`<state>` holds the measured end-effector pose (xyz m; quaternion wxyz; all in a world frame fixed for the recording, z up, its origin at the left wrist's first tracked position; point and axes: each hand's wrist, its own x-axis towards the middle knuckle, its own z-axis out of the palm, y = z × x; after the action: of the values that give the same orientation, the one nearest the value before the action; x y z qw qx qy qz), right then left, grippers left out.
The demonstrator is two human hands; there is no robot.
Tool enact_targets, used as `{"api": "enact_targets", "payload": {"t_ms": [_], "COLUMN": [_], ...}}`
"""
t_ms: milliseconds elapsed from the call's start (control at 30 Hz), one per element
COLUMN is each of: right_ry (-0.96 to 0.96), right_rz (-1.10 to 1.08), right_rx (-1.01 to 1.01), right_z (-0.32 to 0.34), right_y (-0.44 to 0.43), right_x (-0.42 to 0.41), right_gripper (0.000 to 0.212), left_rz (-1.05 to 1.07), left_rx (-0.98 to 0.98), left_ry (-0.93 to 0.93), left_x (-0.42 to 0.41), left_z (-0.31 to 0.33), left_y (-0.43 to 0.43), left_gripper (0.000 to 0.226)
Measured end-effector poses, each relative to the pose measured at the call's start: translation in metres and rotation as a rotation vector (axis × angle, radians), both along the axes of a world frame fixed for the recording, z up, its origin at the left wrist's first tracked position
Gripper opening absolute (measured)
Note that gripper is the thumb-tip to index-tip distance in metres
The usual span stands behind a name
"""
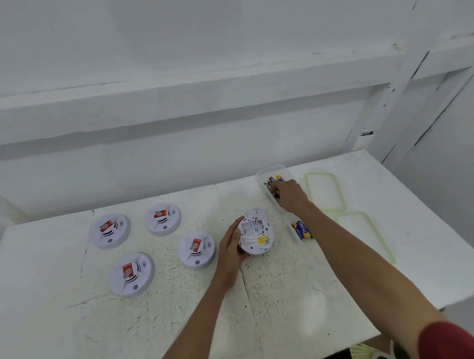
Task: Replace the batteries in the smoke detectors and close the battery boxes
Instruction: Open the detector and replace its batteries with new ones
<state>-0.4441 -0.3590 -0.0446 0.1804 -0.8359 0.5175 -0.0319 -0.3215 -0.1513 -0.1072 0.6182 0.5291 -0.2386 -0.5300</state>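
Note:
My left hand (229, 245) grips a white smoke detector (256, 236) turned underside up, its battery bay open and empty, with a yellow label. A white cover piece (257, 213) lies just behind it. My right hand (289, 194) reaches into a clear plastic box (271, 170) at the back, fingers closed around batteries (273, 180) there. More purple and yellow batteries (302, 230) lie in a nearer clear container. Several other detectors sit face up to the left, each with a red tag: (109, 230), (163, 218), (197, 249), (131, 274).
The white, scratched table (182, 319) ends at the right edge and near the front right. Two clear lids with green rims (325, 191), (365, 235) lie to the right of the boxes. A white wall and beams rise behind.

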Motion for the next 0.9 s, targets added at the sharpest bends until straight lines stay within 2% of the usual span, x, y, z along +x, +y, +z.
{"api": "enact_targets", "payload": {"t_ms": [67,233,367,500,600,700,900], "right_ry": [-0.132,-0.393,-0.545,-0.509,-0.525,-0.511,-0.360], "right_rz": [-0.059,-0.153,-0.267,-0.227,-0.181,-0.144,-0.011], "right_rx": [-0.014,-0.021,0.041,-0.052,-0.009,0.036,-0.079], "right_z": [0.001,0.012,0.021,0.020,0.019,0.011,-0.003], "right_y": [0.000,0.013,0.030,0.059,0.084,0.102,0.124], "right_x": [-0.004,-0.006,0.000,0.008,0.009,0.011,0.016], "right_gripper": [0.018,0.027,0.013,0.032,0.022,0.027,0.020], "left_rz": [0.000,0.006,0.009,0.015,0.010,0.015,0.015], "left_rx": [0.001,0.002,-0.009,-0.012,-0.024,-0.024,-0.027], "left_ry": [0.002,0.013,0.018,0.032,0.025,0.026,-0.005], "left_x": [0.000,0.000,-0.001,-0.001,-0.002,-0.002,-0.004], "left_z": [0.000,0.000,0.001,0.001,0.003,0.004,0.006], "left_y": [0.000,0.000,0.000,0.000,0.000,0.000,0.003], "left_gripper": [0.039,0.038,0.038,0.036,0.037,0.036,0.034]}}
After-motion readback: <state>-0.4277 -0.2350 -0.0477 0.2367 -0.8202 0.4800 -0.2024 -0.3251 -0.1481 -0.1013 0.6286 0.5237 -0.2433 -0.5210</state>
